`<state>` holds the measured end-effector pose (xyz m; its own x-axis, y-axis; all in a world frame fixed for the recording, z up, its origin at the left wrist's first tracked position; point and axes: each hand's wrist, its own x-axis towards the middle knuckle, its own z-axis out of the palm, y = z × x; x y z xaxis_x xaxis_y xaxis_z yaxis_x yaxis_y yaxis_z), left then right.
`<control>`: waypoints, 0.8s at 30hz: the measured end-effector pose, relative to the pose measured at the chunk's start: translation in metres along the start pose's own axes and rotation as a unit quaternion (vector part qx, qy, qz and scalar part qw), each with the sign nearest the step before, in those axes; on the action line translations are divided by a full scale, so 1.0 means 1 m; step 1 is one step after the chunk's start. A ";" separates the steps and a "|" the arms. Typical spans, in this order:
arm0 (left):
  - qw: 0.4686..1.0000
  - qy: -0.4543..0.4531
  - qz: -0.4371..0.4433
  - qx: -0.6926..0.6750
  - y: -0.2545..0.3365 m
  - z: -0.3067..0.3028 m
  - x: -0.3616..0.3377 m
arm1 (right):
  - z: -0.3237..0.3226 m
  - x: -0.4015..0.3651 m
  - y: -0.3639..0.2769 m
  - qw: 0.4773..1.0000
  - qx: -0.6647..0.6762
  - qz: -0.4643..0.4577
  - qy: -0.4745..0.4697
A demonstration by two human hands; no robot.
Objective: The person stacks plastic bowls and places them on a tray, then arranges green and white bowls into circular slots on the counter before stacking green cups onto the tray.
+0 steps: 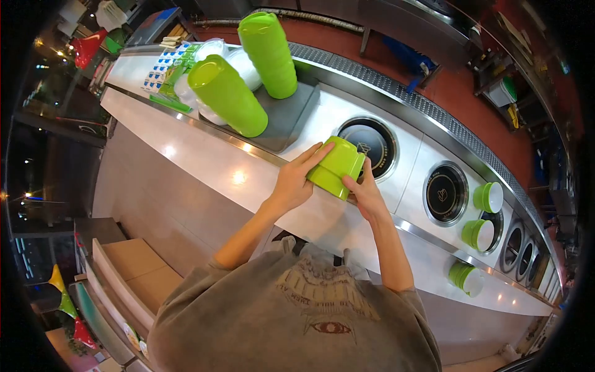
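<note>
A short stack of green bowls point(338, 164), nested and tipped on its side, is held between both of my hands above the counter's near edge. My left hand point(296, 177) presses its fingers along the left side of the stack. Gripping the lower right side, my right hand point(367, 192) has its thumb near the rim. Beyond them, a tall green bowl stack point(228, 96) and a second tall bowl stack point(268, 56) rise from a dark grey tray point(304, 115).
Round black cooktops point(445, 193) are set into the steel counter point(406, 146). Three short bowl stacks, one of them a green stack point(488, 197), stand to the right. White bowls point(245, 68) and printed packs point(167, 68) sit behind the tall stacks. A perforated metal ledge point(396, 87) borders the far side.
</note>
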<state>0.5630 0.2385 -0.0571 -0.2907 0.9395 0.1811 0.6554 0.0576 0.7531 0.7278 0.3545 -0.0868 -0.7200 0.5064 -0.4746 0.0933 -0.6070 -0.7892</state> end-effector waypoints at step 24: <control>0.987 0.126 -0.086 -0.041 -0.144 -0.040 0.009 | 0.112 0.186 -0.008 0.848 -0.425 -0.302 0.095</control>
<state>0.4381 0.2248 -0.1386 -0.5635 0.8042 0.1891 0.5256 0.1725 0.8330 0.5161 0.3845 -0.1249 -0.6966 0.7063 0.1260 0.2672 0.4183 -0.8681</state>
